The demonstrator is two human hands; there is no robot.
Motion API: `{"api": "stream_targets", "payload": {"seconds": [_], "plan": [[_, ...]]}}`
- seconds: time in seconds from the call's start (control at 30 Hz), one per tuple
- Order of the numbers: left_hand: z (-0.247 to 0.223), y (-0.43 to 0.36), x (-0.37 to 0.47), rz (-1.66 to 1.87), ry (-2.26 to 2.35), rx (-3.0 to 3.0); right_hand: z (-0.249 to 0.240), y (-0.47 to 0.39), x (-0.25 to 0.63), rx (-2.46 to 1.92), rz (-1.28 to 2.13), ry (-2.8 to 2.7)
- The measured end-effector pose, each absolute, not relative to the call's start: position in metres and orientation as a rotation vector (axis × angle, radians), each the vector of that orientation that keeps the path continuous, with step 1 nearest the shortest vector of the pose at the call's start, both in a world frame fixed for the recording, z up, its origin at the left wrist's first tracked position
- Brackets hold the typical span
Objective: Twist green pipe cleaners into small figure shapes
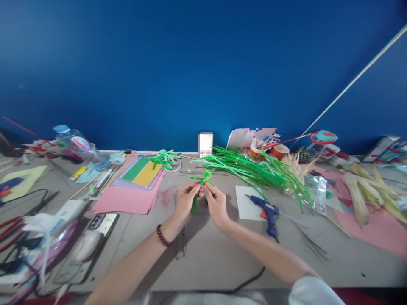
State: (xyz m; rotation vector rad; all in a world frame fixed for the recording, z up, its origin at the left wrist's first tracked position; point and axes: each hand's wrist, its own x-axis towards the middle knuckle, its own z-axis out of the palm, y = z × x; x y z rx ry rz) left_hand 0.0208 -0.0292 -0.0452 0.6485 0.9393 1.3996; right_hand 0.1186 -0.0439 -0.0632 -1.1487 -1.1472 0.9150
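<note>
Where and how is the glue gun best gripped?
By its blue handle, I'd say, coming from the near right: the glue gun lies on its side, handle toward the camera, orange trigger on the left, nozzle over the white paper.

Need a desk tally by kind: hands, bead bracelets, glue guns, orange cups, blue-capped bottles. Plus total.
Hands: 2 (left hand, right hand)
Bead bracelet: 1
Glue gun: 1
Orange cups: 2
Blue-capped bottle: 1
Total: 7
</note>
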Motion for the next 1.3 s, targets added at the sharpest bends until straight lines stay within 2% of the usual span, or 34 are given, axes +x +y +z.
{"api": "stream_targets", "payload": {"seconds": [0.27,0.5,0.83,1.1,1.3], "plan": [[-0.047,-0.028,0.023,1.306,0.889,0.474,-0.064,-0.043,0.114,-1.131,1.164,-0.968],[-0.047,-0.026,0.015,1.069,0.678,0.307,-0.066,-0.036,0.116,-1.026,1.343,-0.821],[-0.048,-0.022,-0.004,0.876,0.552,0.382,-0.056,-0.013,0.141,-0.879,1.363,-1.273],[-0.057,-0.023,-0.005,0.810,0.413,0.570,-0.030,-0.015,0.154,-0.707,1.232,-1.712],[-0.059,-0.026,0.000,0.833,0.330,0.642,-0.033,-0.021,0.154,-0.678,1.548,-1.508]]}}
